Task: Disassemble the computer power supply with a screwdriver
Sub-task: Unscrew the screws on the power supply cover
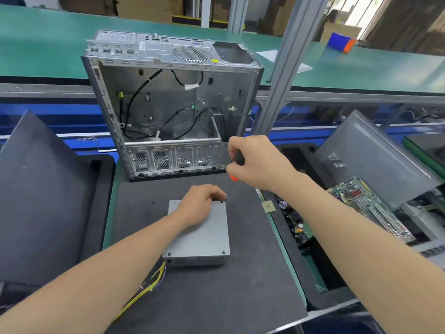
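Observation:
A grey metal power supply lies flat on the dark mat, its yellow wires trailing toward the near left. My left hand rests on its far end, fingers curled over the far edge beside a screw. My right hand grips the black and orange handle of a screwdriver. The shaft slants down and its tip stands at the supply's far right corner, right by my left fingertips.
An empty open computer case stands just behind the supply. A dark side panel leans at the left. To the right lie circuit boards, a small chip and a grey case panel. An aluminium post rises behind.

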The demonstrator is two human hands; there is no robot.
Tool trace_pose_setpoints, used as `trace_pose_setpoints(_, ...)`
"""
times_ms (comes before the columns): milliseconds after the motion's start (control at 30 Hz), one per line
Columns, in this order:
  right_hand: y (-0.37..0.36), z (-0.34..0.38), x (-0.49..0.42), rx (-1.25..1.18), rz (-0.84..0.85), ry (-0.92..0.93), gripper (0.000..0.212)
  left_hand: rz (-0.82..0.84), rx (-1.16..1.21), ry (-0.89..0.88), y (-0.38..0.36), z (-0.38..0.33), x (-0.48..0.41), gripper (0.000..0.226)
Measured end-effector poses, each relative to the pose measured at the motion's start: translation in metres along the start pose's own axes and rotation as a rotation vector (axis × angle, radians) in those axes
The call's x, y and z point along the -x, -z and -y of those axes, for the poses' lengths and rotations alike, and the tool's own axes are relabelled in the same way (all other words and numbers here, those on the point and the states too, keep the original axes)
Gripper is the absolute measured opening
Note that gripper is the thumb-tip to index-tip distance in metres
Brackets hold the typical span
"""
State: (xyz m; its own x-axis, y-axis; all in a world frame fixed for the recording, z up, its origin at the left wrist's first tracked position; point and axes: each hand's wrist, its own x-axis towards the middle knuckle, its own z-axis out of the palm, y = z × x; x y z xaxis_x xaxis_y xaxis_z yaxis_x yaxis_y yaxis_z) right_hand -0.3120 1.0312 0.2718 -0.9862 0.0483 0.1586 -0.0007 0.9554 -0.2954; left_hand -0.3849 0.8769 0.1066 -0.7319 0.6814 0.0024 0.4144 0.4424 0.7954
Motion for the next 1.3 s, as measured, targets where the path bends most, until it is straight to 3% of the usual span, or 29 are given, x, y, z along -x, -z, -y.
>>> trace_pose_setpoints(533, -0.005, -0.010, -0.006, -0.077, 0.013, 0.017, 0.013, -0.091, -0.079, -0.110, -0.007, 0.003, 0.005, 0.050)
trace_pose_setpoints(700, 0.003, -0.008, -0.010, -0.065, 0.112, 0.180, 0.011, -0.093, -0.039, -0.111, -0.008, 0.002, 0.005, 0.050)
trace_pose_setpoints(800, 0.011, -0.007, -0.015, -0.081, 0.207, 0.197, 0.018, -0.081, 0.040, -0.118, -0.007, 0.001, 0.008, 0.043)
trace_pose_setpoints(967, 0.010, -0.007, -0.011, -0.124, 0.169, 0.116, 0.023, -0.092, 0.154, -0.082, -0.007, 0.000, 0.001, 0.023)
trace_pose_setpoints(1133, -0.008, 0.006, -0.011, 0.392, -0.044, -0.085, 0.044, -0.102, 0.044, -0.106, -0.015, -0.003, -0.003, 0.019)
trace_pose_setpoints(1300, -0.006, 0.005, -0.023, 0.259, 0.072, -0.008, 0.028, -0.094, 0.072, -0.140, -0.011, 0.001, -0.003, 0.020)
